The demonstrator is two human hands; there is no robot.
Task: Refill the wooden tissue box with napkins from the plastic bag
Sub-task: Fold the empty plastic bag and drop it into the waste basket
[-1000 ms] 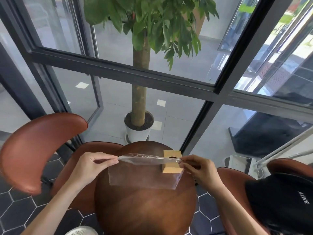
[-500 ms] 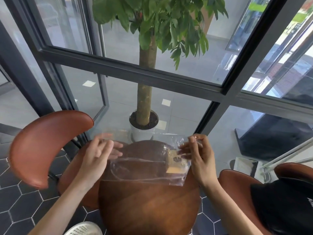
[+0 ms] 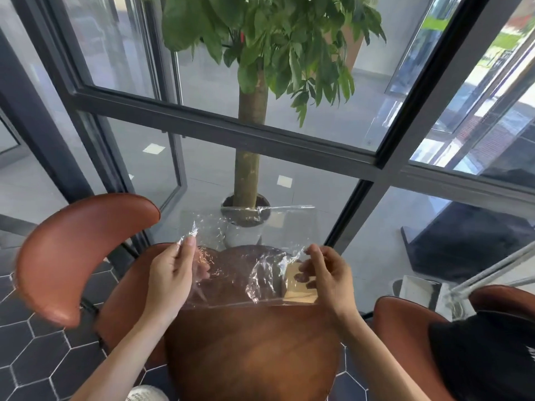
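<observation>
Over the tabletop (image 3: 252, 357) the left hand (image 3: 170, 276) and right hand (image 3: 330, 273) each pinch a side of the plastic bag (image 3: 249, 250), now lifted and spread flat, apparently empty; the tissue box (image 3: 299, 287) sits behind it at 1 o'clock

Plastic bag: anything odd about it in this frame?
The plastic bag, held up over the table by left hand and right hand, looks empty: no napkins show inside, only the wooden tissue box seen through it.
</observation>
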